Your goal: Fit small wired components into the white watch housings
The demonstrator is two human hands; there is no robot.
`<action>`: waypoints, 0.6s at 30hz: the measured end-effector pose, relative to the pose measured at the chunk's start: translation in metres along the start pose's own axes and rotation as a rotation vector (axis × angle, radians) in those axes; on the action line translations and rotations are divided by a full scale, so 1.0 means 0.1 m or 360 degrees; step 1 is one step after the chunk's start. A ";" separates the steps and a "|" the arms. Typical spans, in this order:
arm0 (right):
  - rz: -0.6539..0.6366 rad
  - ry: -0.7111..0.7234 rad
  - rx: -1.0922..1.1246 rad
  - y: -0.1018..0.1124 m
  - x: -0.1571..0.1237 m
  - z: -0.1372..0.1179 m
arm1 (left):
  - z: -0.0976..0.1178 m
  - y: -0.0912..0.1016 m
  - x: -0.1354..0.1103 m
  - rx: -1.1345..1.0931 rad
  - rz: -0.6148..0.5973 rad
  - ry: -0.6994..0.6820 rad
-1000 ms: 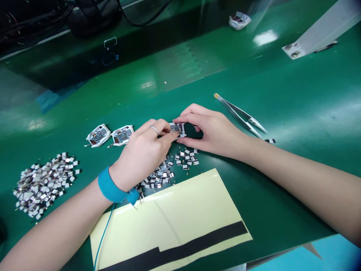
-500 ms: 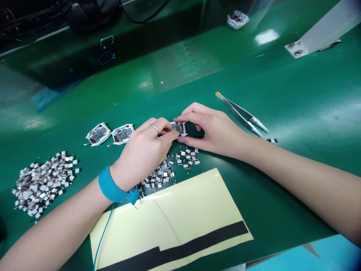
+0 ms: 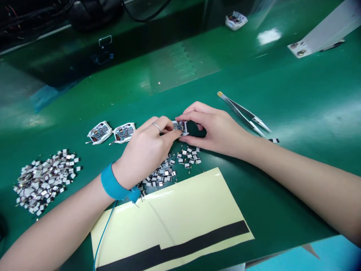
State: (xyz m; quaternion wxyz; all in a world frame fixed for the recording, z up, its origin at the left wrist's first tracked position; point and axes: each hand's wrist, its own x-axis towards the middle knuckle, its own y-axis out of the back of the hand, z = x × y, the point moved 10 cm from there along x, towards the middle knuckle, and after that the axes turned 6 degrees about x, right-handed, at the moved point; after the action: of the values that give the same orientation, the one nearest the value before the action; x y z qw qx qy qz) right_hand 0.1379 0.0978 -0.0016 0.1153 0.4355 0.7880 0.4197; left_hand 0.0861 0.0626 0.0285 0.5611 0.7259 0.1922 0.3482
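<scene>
Fingers of both hands are on one white casing, its circuit board facing up: the left hand (image 3: 146, 150) is closed at its left end, thumb over the board, fingertips partly hidden. The right hand (image 3: 216, 126) grips it too, index finger on the far side, thumb on the near. And where's that held casing (image 3: 183, 126)? Just beyond the yellow sheet (image 3: 197, 203)!

Count them: two open casings sit side by side, beyond the sheet to the left, (image 3: 99, 132) and (image 3: 124, 133); one far casing (image 3: 236, 21) rests well beyond it. One pair of tweezers (image 3: 238, 113), beyond the sheet to the right, points its tips at a black-and-white piece (image 3: 274, 140). Small parts, too many to count: a big heap (image 3: 46, 180) left of the sheet, a looser spread (image 3: 162, 174) along its far edge, partly under the left hand.

Markings on the boards? Too small to read. A stepped black strip (image 3: 208, 237) follows the sheet's near edge, and green bench (image 3: 265, 203) stretches from its right edge to the right forearm.
</scene>
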 end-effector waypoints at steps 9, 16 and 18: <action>-0.0014 0.0009 0.0025 -0.01 0.00 -0.01 | -0.03 -0.02 0.00 -0.0054 -0.0031 0.0052; 0.0133 0.0164 0.0313 0.16 -0.05 0.04 | -0.04 -0.05 0.01 -0.0111 -0.0082 0.0058; 0.0196 0.0124 0.0295 0.24 -0.06 0.09 | -0.04 -0.04 0.01 -0.0118 -0.0069 0.0054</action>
State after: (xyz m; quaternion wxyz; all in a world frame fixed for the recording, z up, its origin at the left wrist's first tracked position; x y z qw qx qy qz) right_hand 0.1601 0.1042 0.0100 0.0178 0.4751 0.7991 0.3679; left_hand 0.0839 0.0669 0.0255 0.5917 0.6944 0.2043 0.3550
